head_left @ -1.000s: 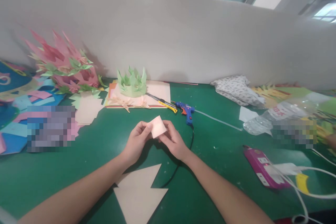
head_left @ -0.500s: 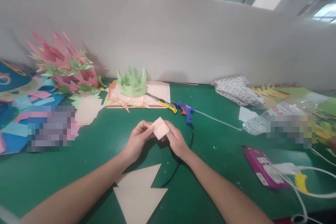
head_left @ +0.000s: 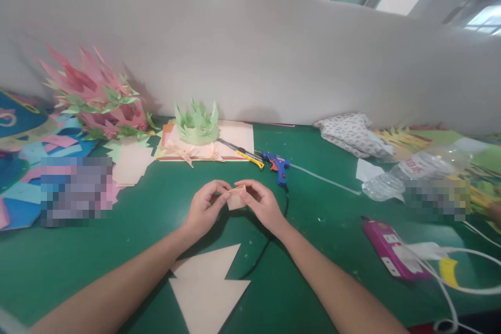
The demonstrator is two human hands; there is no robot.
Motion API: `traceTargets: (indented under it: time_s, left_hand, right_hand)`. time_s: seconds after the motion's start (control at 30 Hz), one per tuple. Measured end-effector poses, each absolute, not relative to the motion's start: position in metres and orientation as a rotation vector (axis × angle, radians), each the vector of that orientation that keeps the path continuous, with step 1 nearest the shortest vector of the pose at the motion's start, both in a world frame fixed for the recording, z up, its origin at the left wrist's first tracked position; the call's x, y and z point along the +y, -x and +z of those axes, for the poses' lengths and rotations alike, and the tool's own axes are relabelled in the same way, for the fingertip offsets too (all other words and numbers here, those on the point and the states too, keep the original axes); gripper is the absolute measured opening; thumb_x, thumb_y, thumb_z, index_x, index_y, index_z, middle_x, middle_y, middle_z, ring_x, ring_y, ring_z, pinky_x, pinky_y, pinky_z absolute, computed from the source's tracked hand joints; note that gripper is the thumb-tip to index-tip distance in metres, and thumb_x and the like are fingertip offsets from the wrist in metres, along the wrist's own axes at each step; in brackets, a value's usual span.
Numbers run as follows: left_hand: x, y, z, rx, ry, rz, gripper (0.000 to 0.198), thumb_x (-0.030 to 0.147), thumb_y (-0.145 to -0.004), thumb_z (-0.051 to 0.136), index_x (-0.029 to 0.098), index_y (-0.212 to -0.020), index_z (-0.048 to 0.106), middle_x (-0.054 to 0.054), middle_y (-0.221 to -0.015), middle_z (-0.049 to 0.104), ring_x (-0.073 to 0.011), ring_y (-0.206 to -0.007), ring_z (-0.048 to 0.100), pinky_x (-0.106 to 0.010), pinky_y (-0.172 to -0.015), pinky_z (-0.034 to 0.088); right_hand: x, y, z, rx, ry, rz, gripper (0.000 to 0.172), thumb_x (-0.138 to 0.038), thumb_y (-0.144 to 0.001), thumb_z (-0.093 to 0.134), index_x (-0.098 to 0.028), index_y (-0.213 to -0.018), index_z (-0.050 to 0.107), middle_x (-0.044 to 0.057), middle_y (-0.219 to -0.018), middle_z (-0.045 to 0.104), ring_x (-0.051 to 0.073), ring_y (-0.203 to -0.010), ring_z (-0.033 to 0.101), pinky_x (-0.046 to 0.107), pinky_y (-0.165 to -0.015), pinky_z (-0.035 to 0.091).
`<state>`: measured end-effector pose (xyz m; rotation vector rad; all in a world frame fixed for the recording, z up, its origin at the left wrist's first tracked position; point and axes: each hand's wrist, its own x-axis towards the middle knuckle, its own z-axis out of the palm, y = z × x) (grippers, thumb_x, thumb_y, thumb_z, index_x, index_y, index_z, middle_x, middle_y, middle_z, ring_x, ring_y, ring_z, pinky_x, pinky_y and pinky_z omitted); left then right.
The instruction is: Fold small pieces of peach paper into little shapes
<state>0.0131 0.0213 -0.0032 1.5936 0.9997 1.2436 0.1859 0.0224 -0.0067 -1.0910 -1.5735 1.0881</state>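
Observation:
Between my two hands is a small piece of pale peach paper (head_left: 236,200), bent over along its upper edge. My left hand (head_left: 207,206) pinches its left side between thumb and fingers. On the other side my right hand (head_left: 263,206) grips it, the thumb pressed on the paper's front. Below the hands, cut peach paper with pointed, zigzag edges (head_left: 209,292) lies flat on the green table (head_left: 148,250). Just beyond my hands rest a blue glue gun (head_left: 278,164) with a clear glue stick in its back and a yellow-handled cutter or tool (head_left: 250,159).
A green paper crown (head_left: 197,125) stands on a paper stack (head_left: 238,135) at the back. Pink paper crowns (head_left: 105,94) and cut paper fill the left. At right are a plastic bottle (head_left: 407,172), a purple power strip (head_left: 393,250) with white cables, and a patterned cloth (head_left: 348,133).
The peach paper, a flat diamond before, is now bent over with its top edge between my fingers. My right thumb has come forward onto its face.

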Motion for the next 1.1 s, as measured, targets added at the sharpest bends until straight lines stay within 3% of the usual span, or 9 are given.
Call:
traceTargets:
  time_s: [0.13,0.37,0.7,1.1]
  left_hand:
    - [0.0185,-0.0138,-0.0026,1.020,-1.701,1.203,0.012,0.024,-0.082,0.052,0.018,-0.072,0.055,-0.004,-0.084,0.060,-0.0146,-0.080,0.056,-0.024,-0.070,0.043]
    - [0.0175,-0.0131,0.0007,1.006,-1.688,1.186,0.015,0.026,-0.082,0.052,0.017,-0.070,0.056,-0.004,-0.083,0.060,-0.0149,-0.079,0.057,-0.025,-0.068,0.044]
    - [0.0164,-0.0150,0.0020,0.928,-1.531,1.157,0.016,0.027,-0.078,0.058,0.017,-0.066,0.056,-0.004,-0.082,0.060,-0.0142,-0.076,0.055,-0.025,-0.067,0.042]
    - [0.0170,-0.0185,0.0029,1.024,-1.472,1.171,0.016,0.030,-0.076,0.059,0.016,-0.068,0.056,-0.003,-0.078,0.062,-0.0138,-0.072,0.057,-0.025,-0.066,0.045]
  right_hand:
    - [0.0208,-0.1856,-0.0039,-1.548,1.086,1.076,0.019,-0.036,-0.082,0.055,-0.018,-0.084,0.062,0.003,-0.086,0.064,0.015,-0.078,0.056,0.025,-0.070,0.045]
    - [0.0220,-0.1859,-0.0022,-1.470,1.101,1.076,0.020,-0.036,-0.078,0.058,-0.017,-0.078,0.064,0.005,-0.085,0.066,0.016,-0.077,0.058,0.026,-0.069,0.046]
    - [0.0233,-0.1867,0.0003,-1.216,1.079,1.348,0.019,-0.035,-0.069,0.067,-0.016,-0.066,0.066,0.000,-0.063,0.062,0.011,-0.057,0.050,0.023,-0.057,0.041]
    - [0.0248,-0.1855,-0.0004,-1.235,1.165,1.287,0.021,-0.036,-0.069,0.066,-0.016,-0.072,0.071,0.003,-0.073,0.068,0.015,-0.067,0.057,0.027,-0.064,0.046]
